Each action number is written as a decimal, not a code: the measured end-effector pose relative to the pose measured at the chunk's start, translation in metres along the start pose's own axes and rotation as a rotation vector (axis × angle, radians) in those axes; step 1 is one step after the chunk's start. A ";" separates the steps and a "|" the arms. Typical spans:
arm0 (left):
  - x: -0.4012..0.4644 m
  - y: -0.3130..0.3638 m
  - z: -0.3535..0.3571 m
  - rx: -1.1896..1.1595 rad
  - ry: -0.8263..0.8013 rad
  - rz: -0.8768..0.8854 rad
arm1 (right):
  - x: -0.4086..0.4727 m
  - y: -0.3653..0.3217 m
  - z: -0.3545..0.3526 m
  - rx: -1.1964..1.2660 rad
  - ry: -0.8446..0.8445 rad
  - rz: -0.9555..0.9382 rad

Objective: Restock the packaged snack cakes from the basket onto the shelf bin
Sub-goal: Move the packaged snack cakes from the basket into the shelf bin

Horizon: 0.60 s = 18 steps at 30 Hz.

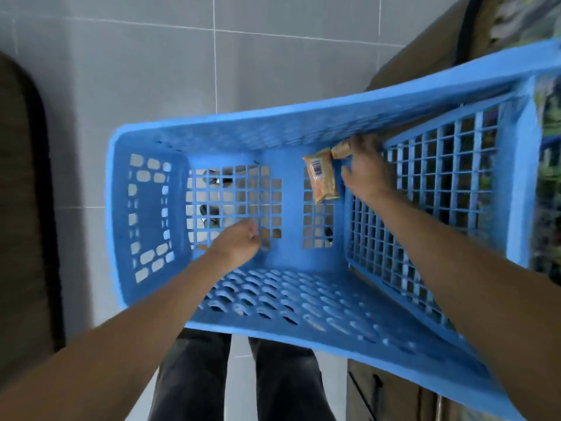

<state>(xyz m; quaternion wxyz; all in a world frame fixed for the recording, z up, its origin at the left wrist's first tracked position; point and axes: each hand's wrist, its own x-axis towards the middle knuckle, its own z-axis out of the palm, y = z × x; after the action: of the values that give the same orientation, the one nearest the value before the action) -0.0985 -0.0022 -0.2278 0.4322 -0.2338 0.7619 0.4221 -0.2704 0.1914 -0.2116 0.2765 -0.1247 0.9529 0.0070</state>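
Note:
I look down into a blue plastic basket (151, 141) with lattice walls. One orange-wrapped snack cake (322, 178) lies barcode up on the basket floor near its far right corner. A second snack cake (340, 150) shows just beyond it, and my right hand (365, 170) pinches it between fingers and thumb in that corner. My left hand (238, 244) hangs inside the basket over the floor's left half, fingers loosely curled, holding nothing. The shelf bin is not clearly in view.
Shelving with colourful packaged goods (549, 165) runs along the right edge, behind the basket's right wall. A dark wooden piece (21, 208) stands at the left. Grey floor tiles (151, 56) lie beyond, and my dark trousers (194, 375) show below the basket.

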 end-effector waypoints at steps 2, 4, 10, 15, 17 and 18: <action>0.011 0.012 0.006 -0.002 -0.005 0.038 | 0.006 -0.003 0.007 -0.054 0.036 0.020; 0.023 0.025 0.009 -0.006 0.005 0.084 | 0.009 -0.004 0.012 -0.077 0.085 0.028; 0.057 0.057 0.004 -0.085 0.093 0.195 | 0.006 0.001 0.030 -0.027 0.177 0.000; 0.079 0.065 -0.014 -0.096 0.220 0.294 | -0.018 -0.006 0.028 0.214 0.284 0.078; 0.089 0.067 -0.025 -0.010 0.233 0.348 | -0.041 -0.009 0.028 0.370 0.339 0.124; 0.094 0.068 -0.029 0.070 0.213 0.377 | -0.052 -0.009 0.028 0.447 0.349 0.176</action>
<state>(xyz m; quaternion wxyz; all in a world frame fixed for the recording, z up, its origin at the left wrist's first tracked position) -0.2095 0.0101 -0.2706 0.2705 -0.1155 0.8477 0.4416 -0.2107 0.1969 -0.2071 0.1276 0.0229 0.9711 -0.2004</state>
